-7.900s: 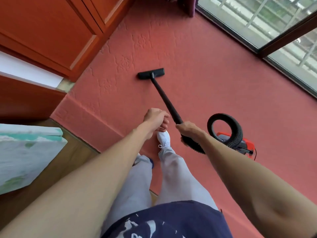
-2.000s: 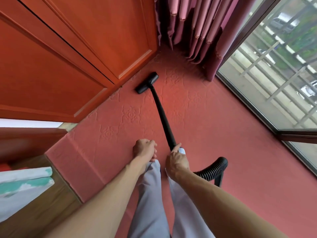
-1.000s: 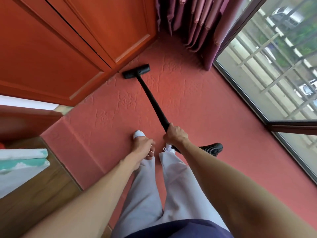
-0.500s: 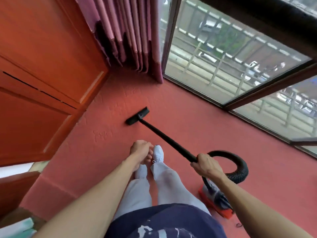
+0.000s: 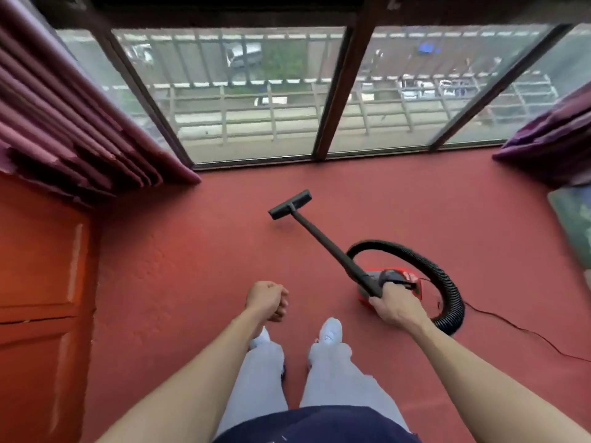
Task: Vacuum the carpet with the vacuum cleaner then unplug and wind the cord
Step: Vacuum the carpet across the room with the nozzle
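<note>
My right hand [image 5: 395, 306] grips the black wand [image 5: 326, 244] of the vacuum cleaner near its lower end. The flat black floor head [image 5: 289, 204] lies on the red carpet [image 5: 192, 266] ahead of me, close to the window. Behind my right hand sits the small red vacuum body [image 5: 401, 281], with the ribbed black hose [image 5: 444, 282] looping around it. A thin black cord [image 5: 524, 334] trails from it to the right across the carpet. My left hand [image 5: 267, 300] hangs in a loose fist above my left foot and holds nothing.
A tall window [image 5: 256, 97] with dark frames runs along the far edge of the carpet. Purple curtains [image 5: 64, 129] hang at the left and another bunch [image 5: 553, 139] at the right. An orange wooden cabinet [image 5: 41, 298] stands on the left. A green cushion-like thing [image 5: 575, 225] lies at the right edge.
I have turned right, away from the cabinet and toward the window. The floor head has swung from beside the cabinet to the middle of the carpet near the window. The vacuum body has come into view.
</note>
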Available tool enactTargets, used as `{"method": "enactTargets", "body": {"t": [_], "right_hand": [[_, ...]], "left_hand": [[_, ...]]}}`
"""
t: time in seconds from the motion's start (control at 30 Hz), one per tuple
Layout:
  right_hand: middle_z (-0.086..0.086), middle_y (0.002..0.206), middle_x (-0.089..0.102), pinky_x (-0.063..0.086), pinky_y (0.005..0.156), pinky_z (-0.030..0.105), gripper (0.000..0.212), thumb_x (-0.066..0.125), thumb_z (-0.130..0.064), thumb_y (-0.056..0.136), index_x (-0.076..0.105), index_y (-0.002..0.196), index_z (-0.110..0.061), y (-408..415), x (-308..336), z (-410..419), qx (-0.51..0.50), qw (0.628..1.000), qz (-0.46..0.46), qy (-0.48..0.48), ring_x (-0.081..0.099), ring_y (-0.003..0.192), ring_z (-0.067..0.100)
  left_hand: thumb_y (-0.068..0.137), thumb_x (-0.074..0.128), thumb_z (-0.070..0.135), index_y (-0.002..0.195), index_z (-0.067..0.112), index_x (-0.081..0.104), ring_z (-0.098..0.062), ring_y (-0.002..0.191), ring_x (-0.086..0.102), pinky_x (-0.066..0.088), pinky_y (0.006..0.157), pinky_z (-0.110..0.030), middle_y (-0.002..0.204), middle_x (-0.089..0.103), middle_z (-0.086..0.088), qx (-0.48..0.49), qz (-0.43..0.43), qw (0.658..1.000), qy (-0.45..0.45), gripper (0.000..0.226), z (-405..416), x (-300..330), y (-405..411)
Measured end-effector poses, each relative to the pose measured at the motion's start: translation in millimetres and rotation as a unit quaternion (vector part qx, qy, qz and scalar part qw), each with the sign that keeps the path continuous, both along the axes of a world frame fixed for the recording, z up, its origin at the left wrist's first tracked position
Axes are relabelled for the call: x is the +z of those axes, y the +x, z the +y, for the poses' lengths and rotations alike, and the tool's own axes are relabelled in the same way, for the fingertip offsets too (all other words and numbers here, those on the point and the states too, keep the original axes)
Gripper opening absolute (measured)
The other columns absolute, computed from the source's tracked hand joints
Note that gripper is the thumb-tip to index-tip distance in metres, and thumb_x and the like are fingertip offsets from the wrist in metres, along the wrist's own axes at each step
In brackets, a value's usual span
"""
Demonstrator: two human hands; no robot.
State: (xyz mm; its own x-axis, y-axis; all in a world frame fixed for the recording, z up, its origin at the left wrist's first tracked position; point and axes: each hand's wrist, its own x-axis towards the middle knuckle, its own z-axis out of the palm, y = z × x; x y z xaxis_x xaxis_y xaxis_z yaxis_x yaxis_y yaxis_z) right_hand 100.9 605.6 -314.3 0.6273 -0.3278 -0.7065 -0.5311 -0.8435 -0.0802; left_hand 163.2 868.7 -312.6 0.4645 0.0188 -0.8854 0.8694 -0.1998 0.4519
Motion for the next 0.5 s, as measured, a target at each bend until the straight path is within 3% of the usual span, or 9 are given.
{"method": "enactTargets", "body": {"t": [0.2,0.37,0.5], "right_hand": [[0.008,0.103,0.067,0.042,0.072,0.033,0.028,0.049,-0.041,0.092,0.05,0.095,-0.014,-59.3,-36.7,-49.9,-0.054,0.997,0.047,0.01,0.064,0.097,0.031],[0.009,0.119,0.062,0.045,0.081,0.034,0.039,0.051,-0.04,0.093,0.048,0.119,-0.011,-101.4,-93.4,-76.3,-0.064,0.987,0.121,0.08,0.061,0.107,0.03],[0.011,0.119,0.06,0.051,0.087,0.039,0.059,0.065,-0.03,0.084,0.038,0.133,-0.012,-128.8,-141.4,-77.8,-0.027,0.976,0.14,0.166,0.061,0.102,0.03]], "left_hand": [[0.089,0.043,0.002,0.083,0.002,0.059,-0.018,0.041,0.039,0.034,0.043,-0.021,0.058,0.051,-0.01,-0.058,0.019,0.998,0.002,0.017,-70.7,-25.1,-39.9],[0.09,0.044,0.002,0.08,0.003,0.059,-0.018,0.043,0.039,0.034,0.045,-0.022,0.059,0.051,-0.009,-0.045,0.038,0.998,0.029,0.018,-122.9,-65.8,-93.3],[0.091,0.045,0.004,0.082,0.003,0.059,-0.019,0.041,0.042,0.037,0.044,-0.023,0.058,0.052,-0.009,-0.036,0.065,0.996,0.043,0.016,-159.9,-103.1,-145.0]]}}
